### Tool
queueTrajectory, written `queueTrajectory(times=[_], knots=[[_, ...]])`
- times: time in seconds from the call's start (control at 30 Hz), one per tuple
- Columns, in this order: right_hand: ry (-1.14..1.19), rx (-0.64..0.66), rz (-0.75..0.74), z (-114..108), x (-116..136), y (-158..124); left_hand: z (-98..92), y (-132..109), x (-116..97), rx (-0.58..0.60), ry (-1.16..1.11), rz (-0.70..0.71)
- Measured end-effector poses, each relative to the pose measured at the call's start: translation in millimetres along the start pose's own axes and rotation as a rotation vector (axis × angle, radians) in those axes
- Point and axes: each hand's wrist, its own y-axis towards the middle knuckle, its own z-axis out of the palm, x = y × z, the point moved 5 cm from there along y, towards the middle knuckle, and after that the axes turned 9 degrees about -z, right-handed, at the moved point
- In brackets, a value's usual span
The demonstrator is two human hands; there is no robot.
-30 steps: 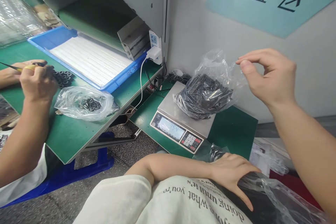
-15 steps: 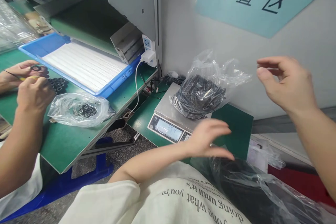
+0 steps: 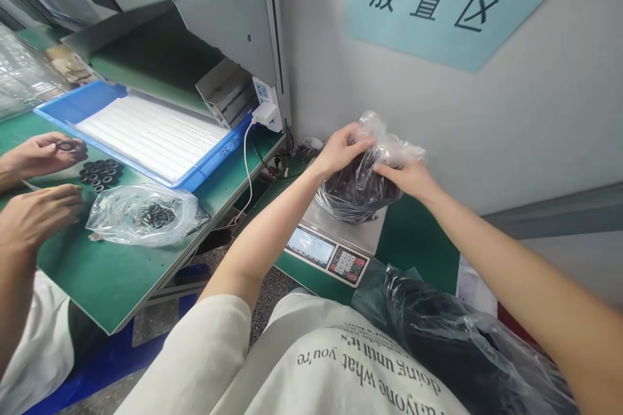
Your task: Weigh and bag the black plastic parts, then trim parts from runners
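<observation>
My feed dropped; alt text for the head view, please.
The person's left hand and right hand hold the bunched top of a clear bag of dark contents resting on a scale. At left, a co-worker's hands are near black rings on a green table.

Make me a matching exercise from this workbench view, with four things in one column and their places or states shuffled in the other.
Things:
1. Digital scale
2. Clear bag on the scale
3. Blue tray
4. White plug adapter

Places or states:
A. Plugged into an outlet
B. Holds flat white contents
C. Held near its top by the left hand and right hand
D. Shows a lit display

Right pairs: 1-D, 2-C, 3-B, 4-A
</observation>
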Motion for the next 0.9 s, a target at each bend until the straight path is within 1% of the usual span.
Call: queueTrajectory(times=[0.07, 0.13, 0.2, 0.23, 0.3, 0.43, 0.47, 0.53, 0.6, 0.63, 0.73, 0.83, 0.9], knots=[[0.057, -0.174, 0.026, -3.6, -6.2, 1.5, 0.3, 4.6, 1.5, -0.053, -0.089, 0.011], [0.178, -0.342, 0.074, -8.9, -15.8, 0.9, -5.0, 8.4, 9.2, -0.151, -0.175, -0.06], [0.318, -0.448, 0.129, -12.1, -23.9, 1.2, -10.5, 10.0, 17.4, -0.233, -0.252, -0.145], [0.381, -0.466, 0.15, -12.4, -26.0, 2.5, -12.6, 10.3, 20.7, -0.262, -0.286, -0.182], [0.476, -0.446, 0.154, -11.8, -24.9, 7.2, -15.1, 10.8, 24.2, -0.292, -0.308, -0.224], [0.53, -0.36, 0.06, -9.8, -14.5, 19.4, -17.9, 11.7, 24.1, -0.355, -0.223, -0.222], [0.545, -0.368, 0.051, -9.5, -13.9, 21.4, -18.1, 12.1, 23.9, -0.368, -0.207, -0.216], [0.597, -0.429, 0.065, -9.3, -15.6, 23.3, -17.7, 13.8, 23.5, -0.373, -0.19, -0.206], [0.65, -0.476, 0.079, -8.2, -16.4, 23.5, -16.6, 17.3, 21.8, -0.342, -0.184, -0.187], [0.671, -0.479, 0.079, -7.1, -15.2, 23.5, -15.9, 19.7, 19.9, -0.311, -0.181, -0.174], [0.703, -0.43, 0.093, -2.4, -6.5, 24.3, -14.5, 25.6, 4.6, -0.202, -0.153, -0.081], [0.67, -0.435, 0.178, 0.0, -0.1, 26.4, -7.9, 21.9, -26.9, -0.049, 0.022, 0.135], [0.616, -0.355, 0.24, 4.3, 2.9, 30.1, 4.8, 12.4, -48.1, 0.101, 0.226, 0.297]])
